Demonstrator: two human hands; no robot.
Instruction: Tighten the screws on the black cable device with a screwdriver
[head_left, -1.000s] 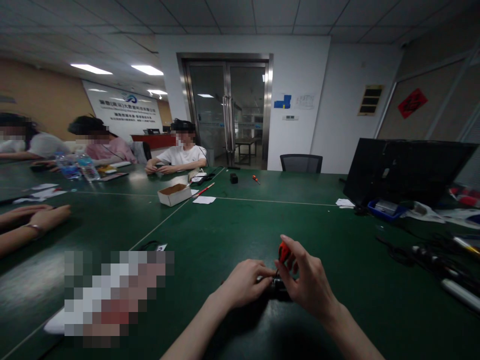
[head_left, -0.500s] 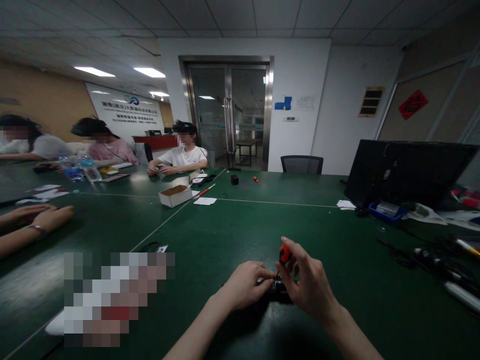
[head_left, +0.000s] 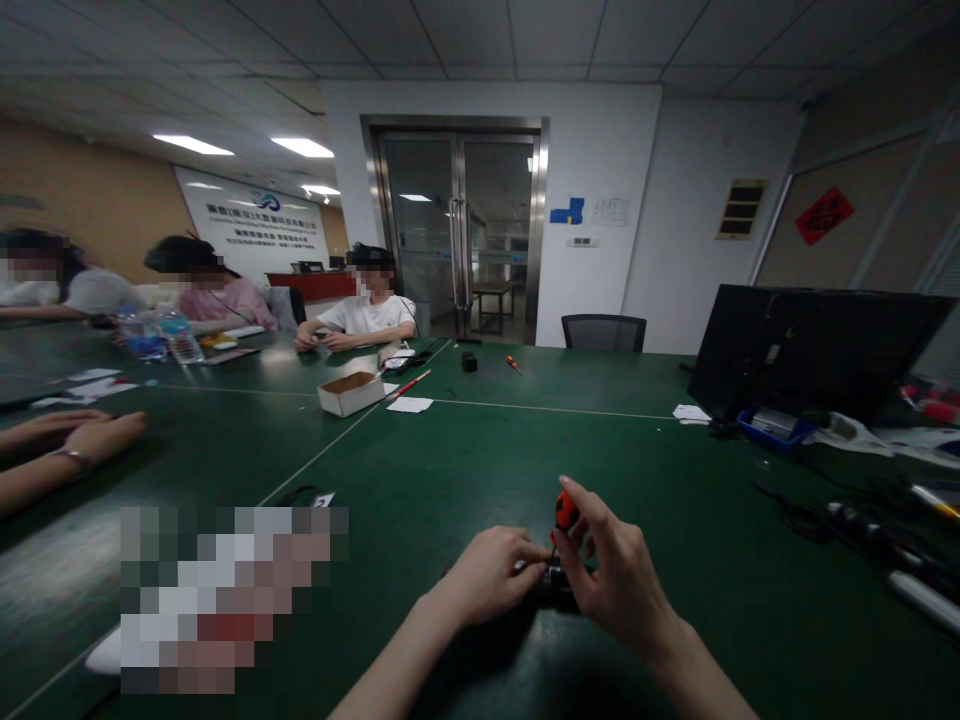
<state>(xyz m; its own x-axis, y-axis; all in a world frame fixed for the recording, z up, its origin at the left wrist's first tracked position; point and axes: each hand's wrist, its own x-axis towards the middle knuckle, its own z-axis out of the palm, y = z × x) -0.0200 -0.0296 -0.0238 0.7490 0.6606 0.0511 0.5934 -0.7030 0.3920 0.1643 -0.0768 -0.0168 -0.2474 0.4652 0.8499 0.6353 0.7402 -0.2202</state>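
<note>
My right hand (head_left: 611,560) is closed around the orange-and-black handle of a screwdriver (head_left: 566,512), held upright with its shaft pointing down. Below it, a dark, shiny object (head_left: 556,585) lies low over the green table, and the shaft's end meets it or comes very near. My left hand (head_left: 499,572) grips this dark object from the left, fingers bent over its top. Most of the object is hidden by both hands, so its kind does not show.
On the green table (head_left: 480,460) are an open white box (head_left: 351,393), a second screwdriver (head_left: 513,365) and a small black block (head_left: 469,362). A monitor (head_left: 817,350) and cables stand right. A co-worker's hands (head_left: 105,437) rest at left; other people sit beyond.
The screwdriver handle and the fingertips of my right hand have shifted very slightly left. My left hand keeps its hold on the dark object.
</note>
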